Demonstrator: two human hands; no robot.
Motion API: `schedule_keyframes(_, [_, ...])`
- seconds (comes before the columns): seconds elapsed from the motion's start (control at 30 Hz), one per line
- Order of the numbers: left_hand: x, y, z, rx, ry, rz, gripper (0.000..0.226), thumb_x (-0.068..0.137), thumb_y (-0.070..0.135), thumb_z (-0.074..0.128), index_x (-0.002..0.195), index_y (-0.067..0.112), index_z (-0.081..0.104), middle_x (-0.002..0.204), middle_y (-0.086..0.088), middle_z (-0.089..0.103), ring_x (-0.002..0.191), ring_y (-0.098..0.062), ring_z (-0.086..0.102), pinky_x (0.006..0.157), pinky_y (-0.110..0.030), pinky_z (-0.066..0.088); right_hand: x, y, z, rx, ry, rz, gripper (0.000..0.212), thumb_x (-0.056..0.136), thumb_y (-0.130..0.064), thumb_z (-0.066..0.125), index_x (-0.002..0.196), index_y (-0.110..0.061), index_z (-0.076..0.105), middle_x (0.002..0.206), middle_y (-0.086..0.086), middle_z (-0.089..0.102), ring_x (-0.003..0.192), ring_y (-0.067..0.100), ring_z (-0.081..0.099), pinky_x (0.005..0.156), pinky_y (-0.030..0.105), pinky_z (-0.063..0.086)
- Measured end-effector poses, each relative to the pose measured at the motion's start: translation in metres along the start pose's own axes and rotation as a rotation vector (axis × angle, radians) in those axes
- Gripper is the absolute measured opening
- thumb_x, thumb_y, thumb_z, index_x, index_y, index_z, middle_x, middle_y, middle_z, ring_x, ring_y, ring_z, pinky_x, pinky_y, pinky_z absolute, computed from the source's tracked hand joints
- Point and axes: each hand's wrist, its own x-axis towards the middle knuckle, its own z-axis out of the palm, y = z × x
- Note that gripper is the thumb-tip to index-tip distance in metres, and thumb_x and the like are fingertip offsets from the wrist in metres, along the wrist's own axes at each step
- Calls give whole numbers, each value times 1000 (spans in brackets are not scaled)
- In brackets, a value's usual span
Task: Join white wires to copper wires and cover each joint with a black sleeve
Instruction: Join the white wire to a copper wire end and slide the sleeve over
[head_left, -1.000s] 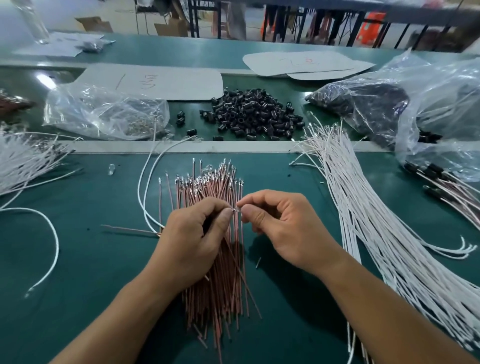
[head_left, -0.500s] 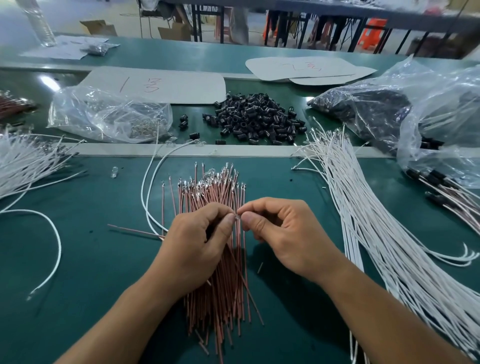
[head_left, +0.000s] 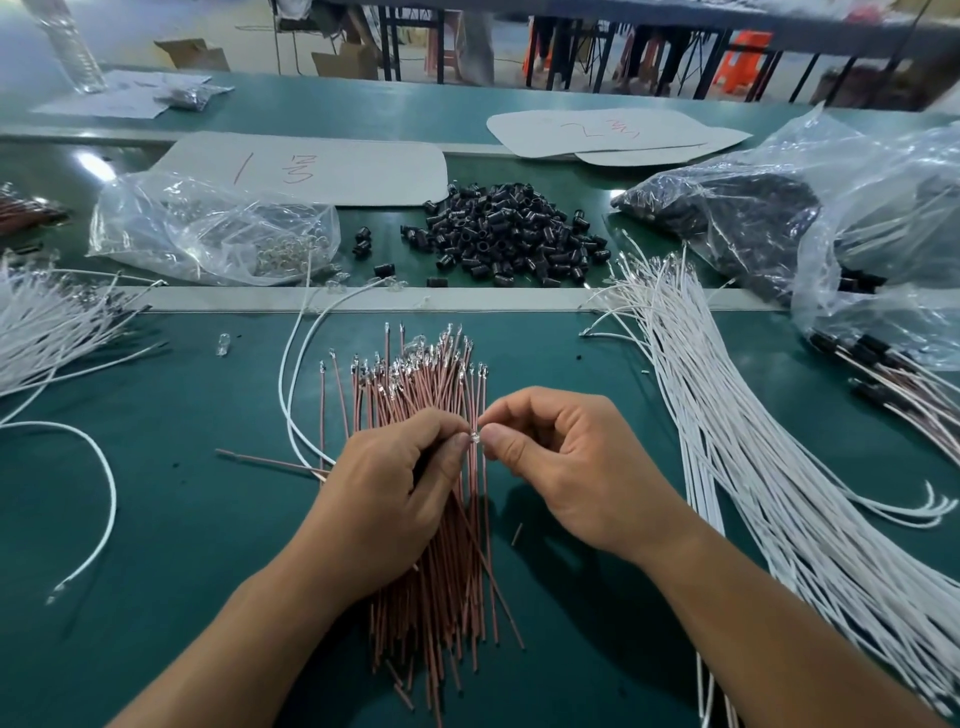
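Left hand (head_left: 395, 499) and right hand (head_left: 566, 467) are knuckle to knuckle above the copper wires (head_left: 431, 597). Each has thumb and forefinger pinched on one tiny bright terminal (head_left: 474, 438) held between them, the other fingers curled in. Which wire end sits under which fingertip I cannot tell, because the fingers hide it. My read is that this is the joining step, with no sleeve on yet. To do it well, keep the two ends in one straight line, push home squarely, and pinch right beside the metal so the thin wire doesn't buckle. A light tug afterwards would prove it.

Moving outward, the copper bundle lies fanned directly beneath the hands, tips pointing away. A dropped piece would vanish among its twins, so the work is better kept lifted. A single white wire (head_left: 289, 384) loops just left of the bundle and runs in toward the left hand, and it could snag on a wide swing. The main white wires (head_left: 753, 467) stream down the right side, near the right forearm. The black sleeves (head_left: 509, 234) are heaped straight ahead beyond the raised strip (head_left: 467, 299), with a clear bag (head_left: 208, 228) to their left. There is room on the green mat (head_left: 156, 519) left of the hands and a narrower lane on the right. Reaching forward over the copper tips looks the cleanest way to a sleeve.
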Motion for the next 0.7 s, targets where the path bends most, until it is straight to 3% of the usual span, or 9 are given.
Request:
schedule_keyframes(0.1, [0,0,0,2,0,7,13,98,26,54,96,22,67,60,10,52,51,-5,46,50,-13,32,0,-2,1,-5,-11,3,4,95,-20,71,94,-20,75,81,10,71,71,32,62,72,50,54])
schedule_keyframes(0.2, [0,0,0,-15,-7,23,12,98,25,54,97,22,67,66,8,55,50,-7,46,49,-13,32,-1,-2,2,2,-8,-2,4,95,-18,71,95,-18,74,82,13,71,76,38,64,74,55,55])
schedule_keyframes(0.37, [1,-1,1,-40,11,5,13,98,25,54,96,22,66,61,6,53,47,-8,43,48,-14,32,-2,-4,2,34,0,2,4,95,-15,70,95,-16,74,82,11,71,69,14,59,67,34,54])
schedule_keyframes(0.47, [1,-1,1,-57,13,-9,14,98,25,53,97,22,67,58,5,52,47,-11,44,48,-18,34,-2,-6,1,50,16,-5,6,95,-12,69,94,-16,74,80,11,70,66,7,56,63,23,49])
schedule_keyframes(0.7, [1,1,-1,-78,-20,11,13,98,23,55,98,22,68,61,9,53,46,-6,41,46,-16,32,-2,-6,2,72,-9,-14,7,95,-12,69,97,-16,74,78,4,71,65,3,56,64,17,49])
